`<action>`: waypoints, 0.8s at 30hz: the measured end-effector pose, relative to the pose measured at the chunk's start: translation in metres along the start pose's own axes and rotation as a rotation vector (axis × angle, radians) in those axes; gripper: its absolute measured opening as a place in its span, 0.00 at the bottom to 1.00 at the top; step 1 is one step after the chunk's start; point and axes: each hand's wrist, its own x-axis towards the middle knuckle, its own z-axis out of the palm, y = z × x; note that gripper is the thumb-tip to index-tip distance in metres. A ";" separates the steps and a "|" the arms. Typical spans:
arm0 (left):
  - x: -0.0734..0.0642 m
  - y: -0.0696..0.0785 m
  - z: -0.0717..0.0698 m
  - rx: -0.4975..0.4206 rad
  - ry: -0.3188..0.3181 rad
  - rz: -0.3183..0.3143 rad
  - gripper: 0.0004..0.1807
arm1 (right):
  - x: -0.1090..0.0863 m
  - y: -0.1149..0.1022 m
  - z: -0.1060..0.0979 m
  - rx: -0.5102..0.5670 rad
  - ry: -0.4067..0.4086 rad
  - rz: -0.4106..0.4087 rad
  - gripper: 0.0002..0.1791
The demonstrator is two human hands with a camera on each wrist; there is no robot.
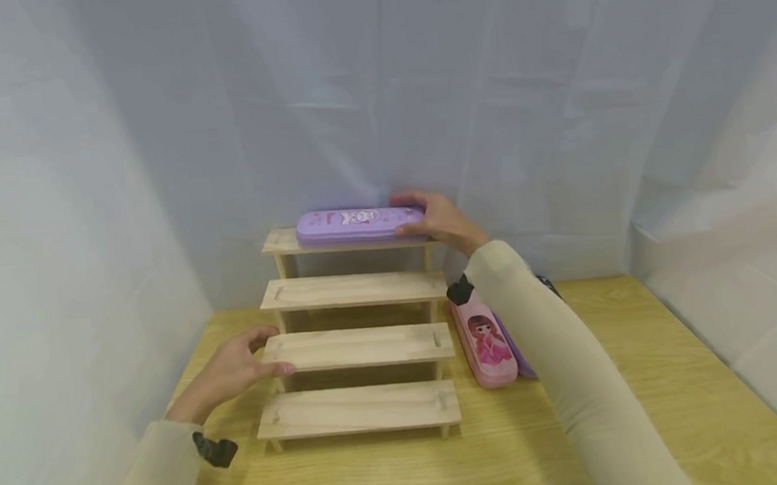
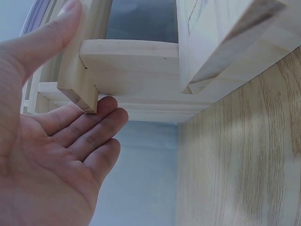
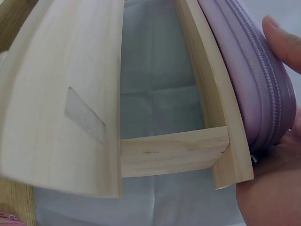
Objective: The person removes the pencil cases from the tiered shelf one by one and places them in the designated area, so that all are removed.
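Observation:
A wooden stepped display rack (image 1: 358,347) stands on the table, its boards rising toward the back. On the top board lies a purple zippered pencil case (image 1: 353,226) with a cartoon print. My right hand (image 1: 437,218) grips the case's right end, thumb on the near side and fingers behind; the right wrist view shows the zipper (image 3: 270,70) beside the thumb. My left hand (image 1: 238,366) holds the left end of the second board from the bottom. In the left wrist view its thumb lies over the board and the fingers (image 2: 96,136) reach past the other edge.
Right of the rack lies a pink pencil case (image 1: 487,344) printed with a doll figure. Another purple case (image 1: 519,353) is beside it, partly hidden by my right sleeve, with a dark item (image 1: 549,285) behind. Pale sheeting (image 1: 364,86) encloses the wooden table (image 1: 641,375).

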 end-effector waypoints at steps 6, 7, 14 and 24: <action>0.001 0.001 -0.001 0.002 0.007 0.008 0.52 | 0.000 -0.001 0.000 -0.023 -0.033 0.016 0.45; 0.001 0.000 -0.001 0.002 0.008 0.010 0.52 | 0.000 -0.002 0.000 -0.029 -0.039 0.017 0.46; 0.001 0.001 -0.001 0.001 -0.003 0.003 0.53 | -0.001 -0.002 -0.002 -0.075 -0.082 0.027 0.50; 0.000 0.002 -0.001 0.021 0.000 -0.004 0.53 | -0.004 -0.005 -0.002 -0.199 -0.113 0.023 0.49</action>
